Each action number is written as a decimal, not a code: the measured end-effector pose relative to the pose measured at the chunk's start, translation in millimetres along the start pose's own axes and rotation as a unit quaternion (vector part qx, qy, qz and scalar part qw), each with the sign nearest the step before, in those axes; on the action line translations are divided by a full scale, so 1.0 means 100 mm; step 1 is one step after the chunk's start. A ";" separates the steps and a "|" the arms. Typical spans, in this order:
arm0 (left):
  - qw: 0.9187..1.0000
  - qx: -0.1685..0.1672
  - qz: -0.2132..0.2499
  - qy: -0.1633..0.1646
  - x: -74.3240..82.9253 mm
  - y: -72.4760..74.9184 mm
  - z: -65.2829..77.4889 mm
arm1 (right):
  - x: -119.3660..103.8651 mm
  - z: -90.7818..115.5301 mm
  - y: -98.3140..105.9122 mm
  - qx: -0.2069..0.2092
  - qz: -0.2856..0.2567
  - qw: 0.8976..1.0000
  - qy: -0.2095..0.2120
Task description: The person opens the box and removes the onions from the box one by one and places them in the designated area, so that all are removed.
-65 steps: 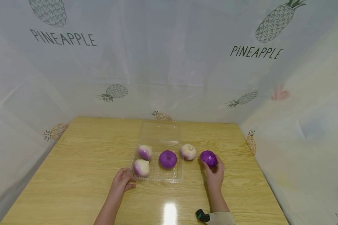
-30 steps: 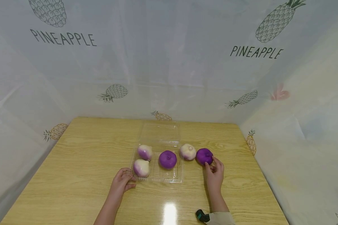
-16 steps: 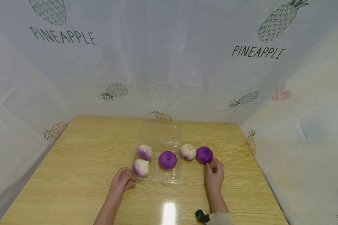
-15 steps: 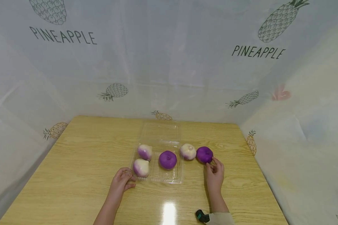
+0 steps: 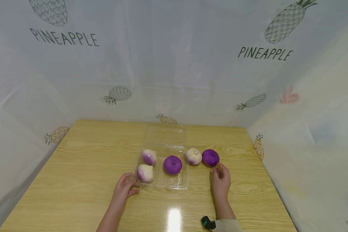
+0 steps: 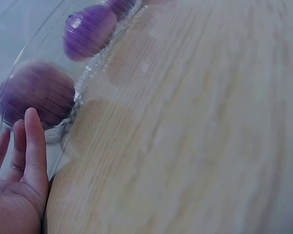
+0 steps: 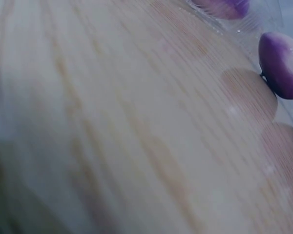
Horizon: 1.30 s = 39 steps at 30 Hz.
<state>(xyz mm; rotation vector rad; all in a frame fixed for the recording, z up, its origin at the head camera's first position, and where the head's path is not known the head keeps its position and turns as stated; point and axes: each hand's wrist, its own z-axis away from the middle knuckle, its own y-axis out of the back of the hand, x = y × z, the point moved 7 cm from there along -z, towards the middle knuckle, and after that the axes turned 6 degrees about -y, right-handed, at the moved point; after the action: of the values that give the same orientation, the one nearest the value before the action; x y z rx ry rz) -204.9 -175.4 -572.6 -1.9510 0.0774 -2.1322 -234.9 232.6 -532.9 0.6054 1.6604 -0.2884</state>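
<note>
A clear plastic clamshell box (image 5: 179, 186) lies open on the table. In its tray sit a purple onion (image 5: 172, 165) and two white-and-purple onions, one behind (image 5: 149, 156) and one in front (image 5: 145, 173). My left hand (image 5: 124, 185) rests at the tray's near left corner; its fingers look nearly straight in the left wrist view, beside an onion (image 6: 36, 92) seen through the plastic. Right of the tray stands a pale onion (image 5: 193, 157), with a deep purple onion (image 5: 210, 157) close against it. The fingertips of my right hand (image 5: 221, 178) are at that purple onion's near edge, not wrapped around it.
The box's transparent lid (image 5: 163, 135) is folded back toward the rear edge of the wooden table (image 5: 104, 151). Pineapple-print sheeting (image 5: 174, 64) hangs behind and at both sides. A small black device (image 5: 207, 222) is at the right cuff.
The deep purple onion has moved left, beside the pale one, then slightly farther back. My right fingers have loosened from around it. The left hand and box have stayed in place.
</note>
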 end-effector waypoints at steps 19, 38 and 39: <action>1.000 -0.001 -0.003 -0.002 -0.01 -0.02 0.01 | -0.33 0.18 0.02 0.024 -0.062 0.998 -0.006; 1.000 0.000 -0.001 0.002 -0.01 -0.01 0.01 | -0.75 0.48 -0.72 -0.178 -0.102 0.969 0.136; 1.000 0.001 0.000 0.003 -0.01 -0.01 0.01 | -0.75 0.49 -0.76 -0.184 -0.092 0.969 0.137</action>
<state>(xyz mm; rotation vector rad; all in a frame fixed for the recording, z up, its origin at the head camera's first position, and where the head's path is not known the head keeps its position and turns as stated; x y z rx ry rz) -204.3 -173.8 -573.2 -1.9444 0.0763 -2.1381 -228.3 127.8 -480.3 0.2169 1.9789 -0.0238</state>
